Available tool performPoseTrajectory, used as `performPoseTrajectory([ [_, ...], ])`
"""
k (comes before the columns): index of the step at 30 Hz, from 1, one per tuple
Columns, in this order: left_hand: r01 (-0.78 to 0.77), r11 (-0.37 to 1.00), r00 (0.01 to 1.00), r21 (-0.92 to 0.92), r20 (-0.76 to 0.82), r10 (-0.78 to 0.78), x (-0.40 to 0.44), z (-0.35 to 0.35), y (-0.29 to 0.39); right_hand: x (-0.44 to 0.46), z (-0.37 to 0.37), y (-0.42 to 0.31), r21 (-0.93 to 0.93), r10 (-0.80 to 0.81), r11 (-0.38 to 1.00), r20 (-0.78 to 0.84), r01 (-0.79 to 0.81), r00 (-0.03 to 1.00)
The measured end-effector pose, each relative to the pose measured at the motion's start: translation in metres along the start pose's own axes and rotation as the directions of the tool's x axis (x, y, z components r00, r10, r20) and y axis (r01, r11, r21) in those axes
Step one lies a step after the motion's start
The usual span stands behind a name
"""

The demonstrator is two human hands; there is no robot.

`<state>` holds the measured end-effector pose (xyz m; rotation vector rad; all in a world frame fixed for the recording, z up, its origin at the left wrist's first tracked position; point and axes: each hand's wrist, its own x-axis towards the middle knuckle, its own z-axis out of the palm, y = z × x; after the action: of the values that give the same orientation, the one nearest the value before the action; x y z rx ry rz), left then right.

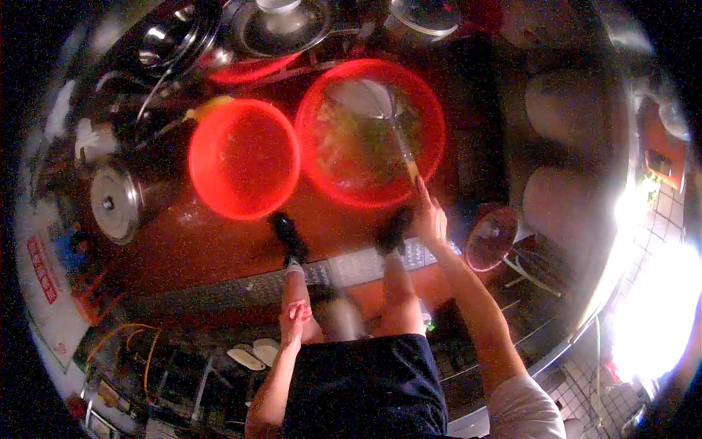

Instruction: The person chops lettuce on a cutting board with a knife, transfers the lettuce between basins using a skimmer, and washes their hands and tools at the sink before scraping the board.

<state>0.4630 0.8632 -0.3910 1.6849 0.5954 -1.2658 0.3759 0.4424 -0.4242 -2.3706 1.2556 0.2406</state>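
Observation:
My right hand (pixel 430 217) is closed around the handle of a skimmer (pixel 404 150). The skimmer's round, pale head lies in a wide red basin (pixel 437 139), over cloudy liquid with greenish and yellowish pieces in it. What the pieces are, I cannot tell. A smaller, deeper red tub (pixel 245 212) stands just left of the basin; its inside looks plain red. My left hand (pixel 295 316) is beside my left knee, away from both vessels. Its fingers are curled in, and nothing shows in them.
A lidded metal pot (pixel 115 203) stands at the left. Metal bowls and pans (pixel 281 29) line the back. To the right are large pale containers (pixel 559 110) and a small reddish basin (pixel 491 235). A metal drain strip (pixel 358 268) crosses the red floor at my feet.

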Motion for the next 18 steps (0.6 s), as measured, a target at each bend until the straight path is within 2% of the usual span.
performPoseTrajectory([
  [2, 0.029, 0.999, 1.0, 0.025, -0.009, -0.028, -0.003, 0.004, 0.011, 0.026, -0.004, -0.01, -0.107, 0.038, 0.994, 0.024, -0.035, 0.999],
  [4, 0.002, 1.0, 1.0, -0.017, 0.025, -0.002, -0.004, 0.01, 0.01, 0.05, 0.012, -0.003, -0.064, 0.113, 0.992, 0.15, -0.104, 0.982],
  [6, -0.023, 0.999, 0.999, -0.032, 0.042, 0.024, -0.004, 0.017, 0.009, 0.045, 0.024, 0.021, 0.234, 0.041, 0.969, 0.141, -0.073, 0.989],
  [7, -0.028, 0.999, 0.999, -0.031, 0.04, 0.029, -0.005, 0.019, 0.005, 0.037, 0.024, 0.034, 0.41, 0.041, 0.907, 0.145, -0.098, 0.989],
  [8, -0.032, 0.999, 0.999, -0.034, 0.039, 0.033, -0.006, 0.02, 0.002, 0.029, 0.023, 0.046, 0.571, 0.042, 0.812, 0.15, -0.121, 0.988],
  [9, -0.024, 0.999, 0.999, -0.029, 0.036, 0.025, -0.006, 0.022, 0.002, 0.01, 0.018, 0.058, 0.736, 0.07, 0.653, 0.179, -0.181, 0.981],
  [11, -0.036, 0.998, 0.998, -0.052, 0.052, 0.039, 0.0, 0.016, -0.008, -0.025, 0.006, 0.062, 0.698, 0.118, 0.696, 0.116, -0.165, 0.986],
  [12, -0.041, 0.997, 0.997, -0.061, 0.061, 0.045, 0.002, 0.015, -0.011, -0.037, -0.005, 0.056, 0.471, 0.116, 0.876, 0.009, -0.107, 0.993],
  [13, -0.036, 0.997, 0.998, -0.071, 0.04, 0.038, 0.001, 0.017, -0.01, -0.041, -0.01, 0.044, 0.336, 0.306, 0.883, 0.114, -0.327, 0.945],
  [16, -0.021, 0.999, 1.0, -0.025, 0.019, 0.022, 0.001, 0.026, -0.01, -0.027, 0.011, 0.04, 0.118, 0.346, 0.92, 0.203, -0.374, 0.916],
  [17, -0.045, 0.998, 0.999, -0.036, 0.025, 0.046, -0.002, 0.03, -0.008, -0.029, 0.055, 0.075, 0.46, 0.109, 0.884, -0.026, -0.085, 0.994],
  [18, -0.067, 0.997, 0.997, -0.044, 0.031, 0.068, -0.006, 0.033, -0.005, -0.031, 0.05, 0.069, 0.668, 0.189, 0.711, 0.12, -0.22, 0.975],
])
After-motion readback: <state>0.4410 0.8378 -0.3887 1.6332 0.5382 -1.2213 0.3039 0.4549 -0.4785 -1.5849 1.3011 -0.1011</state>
